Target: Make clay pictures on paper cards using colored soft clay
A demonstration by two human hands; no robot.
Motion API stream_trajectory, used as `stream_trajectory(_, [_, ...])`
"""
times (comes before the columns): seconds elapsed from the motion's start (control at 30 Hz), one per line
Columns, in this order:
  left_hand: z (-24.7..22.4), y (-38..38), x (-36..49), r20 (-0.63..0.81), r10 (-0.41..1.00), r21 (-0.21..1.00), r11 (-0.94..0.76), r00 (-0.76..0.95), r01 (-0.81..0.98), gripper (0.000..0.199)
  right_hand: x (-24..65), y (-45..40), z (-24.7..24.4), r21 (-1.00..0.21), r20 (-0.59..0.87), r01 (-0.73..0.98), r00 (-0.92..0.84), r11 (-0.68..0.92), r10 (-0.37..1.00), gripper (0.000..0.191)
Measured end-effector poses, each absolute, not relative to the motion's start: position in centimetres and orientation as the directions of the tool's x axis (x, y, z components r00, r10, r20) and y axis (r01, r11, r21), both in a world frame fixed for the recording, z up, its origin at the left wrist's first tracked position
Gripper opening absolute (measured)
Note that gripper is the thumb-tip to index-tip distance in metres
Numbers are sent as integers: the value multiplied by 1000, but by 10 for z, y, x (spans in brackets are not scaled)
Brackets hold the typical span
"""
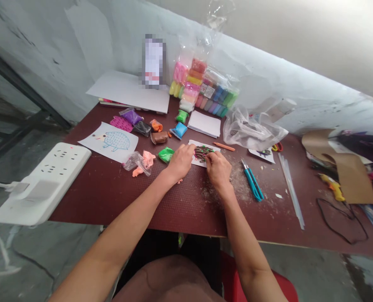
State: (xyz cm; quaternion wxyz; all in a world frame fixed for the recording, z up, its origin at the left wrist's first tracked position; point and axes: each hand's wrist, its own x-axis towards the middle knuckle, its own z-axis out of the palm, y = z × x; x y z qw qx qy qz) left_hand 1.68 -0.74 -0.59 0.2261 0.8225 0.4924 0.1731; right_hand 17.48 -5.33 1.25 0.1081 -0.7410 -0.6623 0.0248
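Note:
Between my hands a small white card (202, 162) lies on the table, with a cluster of dark brown, green and pink bits (203, 151) on it. My left hand (182, 161) is closed at the card's left edge, its fingertips by the cluster; what they grip, if anything, is hidden. With thumb and fingers pinched together, my right hand (218, 167) rests at the cluster's lower right side, and the pinch hides what is in it. Just left of my left hand is a green clay packet (166, 154). Beyond the card lies an orange pen-shaped tool (224, 146).
Teal-handled scissors (252, 181) lie right of my right hand. Clay packs (210, 93) stand by the wall, beside a plastic bag (252, 128). Left are a hedgehog drawing (116, 141), peach clay (146, 161) and a power strip (53, 176). A yellow glue gun (332, 186) is far right.

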Motion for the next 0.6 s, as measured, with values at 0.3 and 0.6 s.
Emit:
stream_trajectory(0.3, [-4,-9,17,67,888,532,-418,455,737,29,179,-56,11,-274,151,957,145,-99,978,21])
stream_trajectory(0.6, [-8,-6,16,92,879,529,-442,469,724,31,196,-66,12,-442,220,890,225,-108,949,19])
